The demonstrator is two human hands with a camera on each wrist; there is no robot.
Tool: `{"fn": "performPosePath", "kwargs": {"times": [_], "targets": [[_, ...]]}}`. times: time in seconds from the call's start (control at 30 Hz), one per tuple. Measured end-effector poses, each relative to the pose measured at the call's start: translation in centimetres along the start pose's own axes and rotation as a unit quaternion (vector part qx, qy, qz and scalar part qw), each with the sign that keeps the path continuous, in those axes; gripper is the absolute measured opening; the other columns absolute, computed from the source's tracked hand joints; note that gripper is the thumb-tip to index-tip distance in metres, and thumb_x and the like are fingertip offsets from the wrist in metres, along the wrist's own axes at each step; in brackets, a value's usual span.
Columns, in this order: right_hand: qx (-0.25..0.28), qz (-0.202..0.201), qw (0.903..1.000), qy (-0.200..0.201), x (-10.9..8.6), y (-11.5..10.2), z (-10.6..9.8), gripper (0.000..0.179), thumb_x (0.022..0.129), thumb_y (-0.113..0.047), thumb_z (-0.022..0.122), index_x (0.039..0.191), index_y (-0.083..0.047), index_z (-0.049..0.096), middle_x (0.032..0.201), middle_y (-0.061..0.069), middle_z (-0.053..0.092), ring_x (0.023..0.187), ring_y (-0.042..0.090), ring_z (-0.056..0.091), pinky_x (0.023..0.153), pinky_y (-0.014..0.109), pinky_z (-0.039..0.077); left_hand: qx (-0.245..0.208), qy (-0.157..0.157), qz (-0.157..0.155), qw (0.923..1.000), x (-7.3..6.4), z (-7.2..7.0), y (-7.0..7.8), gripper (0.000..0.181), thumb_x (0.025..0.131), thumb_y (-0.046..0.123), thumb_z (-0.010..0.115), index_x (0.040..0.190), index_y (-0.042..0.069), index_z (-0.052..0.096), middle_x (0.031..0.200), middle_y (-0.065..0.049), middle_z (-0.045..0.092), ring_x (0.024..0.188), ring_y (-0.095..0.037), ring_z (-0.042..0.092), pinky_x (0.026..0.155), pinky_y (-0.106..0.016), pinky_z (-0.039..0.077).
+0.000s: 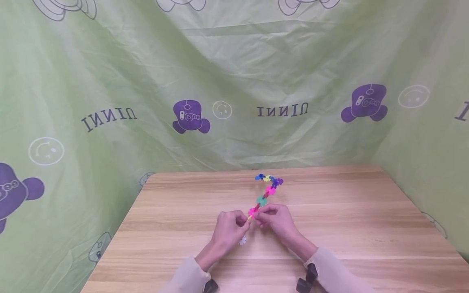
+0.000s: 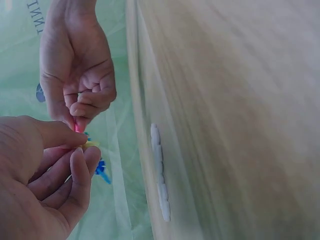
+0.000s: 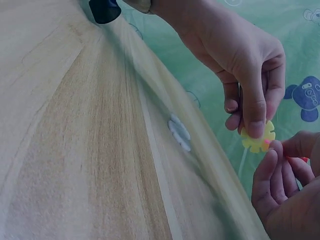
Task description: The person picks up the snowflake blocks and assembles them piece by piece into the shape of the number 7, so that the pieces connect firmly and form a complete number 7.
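Between finger and thumb, my left hand (image 1: 228,231) pinches a yellow notched snowflake disc (image 3: 270,134), seen best in the right wrist view. My right hand (image 1: 280,223) pinches a pink notched disc (image 1: 251,212) at the near end of a joined chain. The yellow disc's edge meets the pink one; how deeply they interlock is hidden by fingertips. Away from me the chain runs through a green disc (image 1: 261,201) and another pink disc (image 1: 270,190), then bends left at a purple disc (image 1: 280,181) to a blue end.
A loose white disc (image 1: 242,240) lies flat on the wooden table (image 1: 176,195), close to my left hand. Green printed cloth (image 1: 234,142) hangs behind and on both sides. Black wrist devices (image 1: 307,278) sit by my sleeves.
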State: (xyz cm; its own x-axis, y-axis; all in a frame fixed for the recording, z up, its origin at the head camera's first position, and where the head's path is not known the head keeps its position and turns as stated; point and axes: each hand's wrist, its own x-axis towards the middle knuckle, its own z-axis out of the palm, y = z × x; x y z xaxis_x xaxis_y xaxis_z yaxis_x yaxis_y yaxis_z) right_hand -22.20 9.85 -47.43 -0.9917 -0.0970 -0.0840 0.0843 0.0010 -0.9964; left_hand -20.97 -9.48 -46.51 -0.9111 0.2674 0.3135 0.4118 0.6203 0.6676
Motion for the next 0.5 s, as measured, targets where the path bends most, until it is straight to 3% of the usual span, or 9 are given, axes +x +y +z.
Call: {"fn": "performPosePath", "kwargs": {"times": [0.3, 0.5], "targets": [[0.009, 0.004, 0.9999, 0.009, 0.19, 0.54, 0.09, 0.019, 0.092, 0.002, 0.072, 0.108, 0.011, 0.073, 0.094, 0.018, 0.08, 0.074, 0.018, 0.073, 0.069, 0.026, 0.063, -0.014, -0.006, -0.018, 0.9997, 0.25, -0.03, -0.05, 0.005, 0.089, 0.008, 0.081, 0.085, 0.006, 0.079, 0.078, -0.004, 0.08, 0.069, -0.002, 0.07, 0.066, -0.014, 0.057], [0.009, 0.011, 0.9999, 0.01, 0.03, 0.32, -0.05, 0.02, 0.092, 0.001, 0.073, 0.11, 0.009, 0.073, 0.093, 0.013, 0.08, 0.075, 0.015, 0.072, 0.07, 0.026, 0.064, -0.055, -0.019, -0.043, 0.9974, 0.19, -0.53, -0.24, 0.006, 0.087, 0.013, 0.085, 0.09, 0.011, 0.079, 0.083, -0.003, 0.081, 0.073, -0.003, 0.071, 0.069, -0.016, 0.06]]}}
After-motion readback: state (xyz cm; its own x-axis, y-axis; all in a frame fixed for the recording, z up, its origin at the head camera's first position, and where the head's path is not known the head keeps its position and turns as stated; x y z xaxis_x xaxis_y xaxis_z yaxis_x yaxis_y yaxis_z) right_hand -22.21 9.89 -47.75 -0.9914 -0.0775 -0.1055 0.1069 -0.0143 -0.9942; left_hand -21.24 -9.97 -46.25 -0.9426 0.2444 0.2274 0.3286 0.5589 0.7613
